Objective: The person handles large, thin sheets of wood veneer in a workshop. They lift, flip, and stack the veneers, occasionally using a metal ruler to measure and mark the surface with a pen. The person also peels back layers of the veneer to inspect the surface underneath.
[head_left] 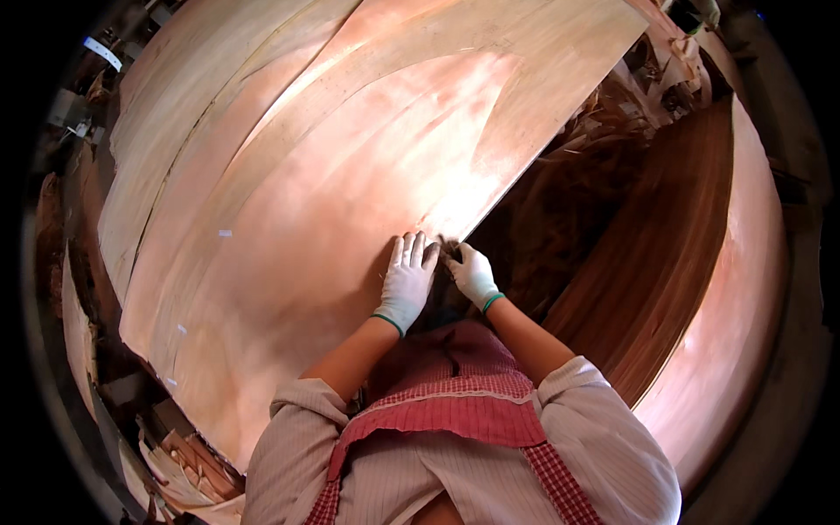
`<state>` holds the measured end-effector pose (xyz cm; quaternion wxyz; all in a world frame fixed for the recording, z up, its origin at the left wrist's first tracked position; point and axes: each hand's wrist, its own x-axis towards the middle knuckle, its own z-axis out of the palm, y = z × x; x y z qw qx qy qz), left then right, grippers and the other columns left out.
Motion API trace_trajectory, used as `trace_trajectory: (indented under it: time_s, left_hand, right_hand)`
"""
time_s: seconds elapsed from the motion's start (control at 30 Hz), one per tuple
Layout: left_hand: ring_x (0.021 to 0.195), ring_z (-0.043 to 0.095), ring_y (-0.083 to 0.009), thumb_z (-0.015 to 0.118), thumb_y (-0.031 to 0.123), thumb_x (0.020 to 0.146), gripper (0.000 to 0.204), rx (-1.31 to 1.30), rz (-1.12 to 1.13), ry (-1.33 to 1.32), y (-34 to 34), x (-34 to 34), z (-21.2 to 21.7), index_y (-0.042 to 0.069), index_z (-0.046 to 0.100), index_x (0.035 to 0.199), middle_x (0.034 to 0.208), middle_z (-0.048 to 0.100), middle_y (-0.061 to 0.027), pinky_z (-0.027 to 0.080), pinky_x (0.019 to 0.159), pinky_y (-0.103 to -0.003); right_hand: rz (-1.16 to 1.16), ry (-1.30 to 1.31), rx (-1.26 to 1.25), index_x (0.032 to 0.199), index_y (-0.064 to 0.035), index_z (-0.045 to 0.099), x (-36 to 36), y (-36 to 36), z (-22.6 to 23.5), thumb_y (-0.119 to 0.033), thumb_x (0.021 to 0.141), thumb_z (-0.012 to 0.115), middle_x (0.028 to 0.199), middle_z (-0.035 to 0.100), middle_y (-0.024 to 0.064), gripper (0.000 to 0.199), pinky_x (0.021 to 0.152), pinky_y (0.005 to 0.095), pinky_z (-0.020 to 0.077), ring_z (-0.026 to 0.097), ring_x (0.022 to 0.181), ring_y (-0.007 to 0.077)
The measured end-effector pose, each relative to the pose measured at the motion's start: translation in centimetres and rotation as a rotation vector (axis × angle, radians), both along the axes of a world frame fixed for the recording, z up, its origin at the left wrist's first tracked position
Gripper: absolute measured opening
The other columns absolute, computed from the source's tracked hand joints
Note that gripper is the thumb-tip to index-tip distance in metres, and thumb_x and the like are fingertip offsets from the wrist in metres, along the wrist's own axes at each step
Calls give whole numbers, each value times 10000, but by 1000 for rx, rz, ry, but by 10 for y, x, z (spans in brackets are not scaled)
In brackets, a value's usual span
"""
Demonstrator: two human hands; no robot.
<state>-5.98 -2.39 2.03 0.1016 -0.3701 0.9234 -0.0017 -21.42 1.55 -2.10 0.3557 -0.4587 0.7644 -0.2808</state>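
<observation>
- Head view: my left hand (405,280), in a white glove, lies flat with fingers spread on the big veneer sheet (350,175), holding nothing, just pressing near its lower right edge.
- My right hand (472,273) pinches narrowly at that same edge; what it grips, I cannot tell.
- The sheet tops a stack of sheets (149,131); a darker sheet pile (700,262) sits to the right.
- I judge I'm working the edge; the next move calls for steady pressure and a careful pull, since thin veneer tears.
</observation>
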Motion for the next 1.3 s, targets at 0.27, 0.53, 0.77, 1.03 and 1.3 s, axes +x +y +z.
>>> trace_trajectory:
  time_s: [0.27, 0.53, 0.77, 1.03, 1.3]
  left_hand:
    - [1239, 482, -309, 488, 154, 881, 340, 127, 184, 335, -20, -15, 4, 51, 560, 1198, 1259, 565, -179, 282, 1111, -445]
    - [1388, 293, -255, 469, 428, 918, 645, -26, -139, 75, -85, -49, -2, 20, 371, 1407, 1497, 323, -129, 138, 1171, -400]
    - [1277, 455, -280, 516, 167, 879, 407, 409, 120, 579, -108, -58, 29, 10, 520, 1255, 1308, 538, -162, 305, 1097, -407]
    - [892, 607, -128, 549, 54, 934, 113, 1373, 702, 1700, -167, -34, 79, 14, 576, 1036, 965, 602, -41, 544, 792, -277]
    - [597, 505, -73, 614, 48, 855, 58, 369, 691, 1346, -290, -50, -11, 14, 604, 809, 660, 582, -12, 421, 542, -250]
  right_hand:
    - [-213, -508, 44, 935, 8, 611, -21, -2, 37, -186, 890, 635, 698, 627, 60, 201, 548, 289, 462, 522, 565, 118]
    - [64, -156, -3, 1209, 0, 555, -58, -102, 40, -101, 856, 581, 979, 660, 214, 368, 816, 360, 492, 641, 901, 319]
    - [255, 101, 125, 977, -19, 589, -118, -136, 112, -161, 877, 593, 783, 663, 190, 173, 657, 396, 514, 666, 738, 328]
    - [332, -136, -12, 1021, -61, 563, -41, -178, 153, -204, 875, 641, 768, 643, 172, 218, 620, 368, 504, 654, 692, 301]
    - [171, -420, 142, 894, 27, 601, -87, -246, 71, -164, 906, 606, 666, 618, 62, 191, 503, 278, 454, 541, 531, 121]
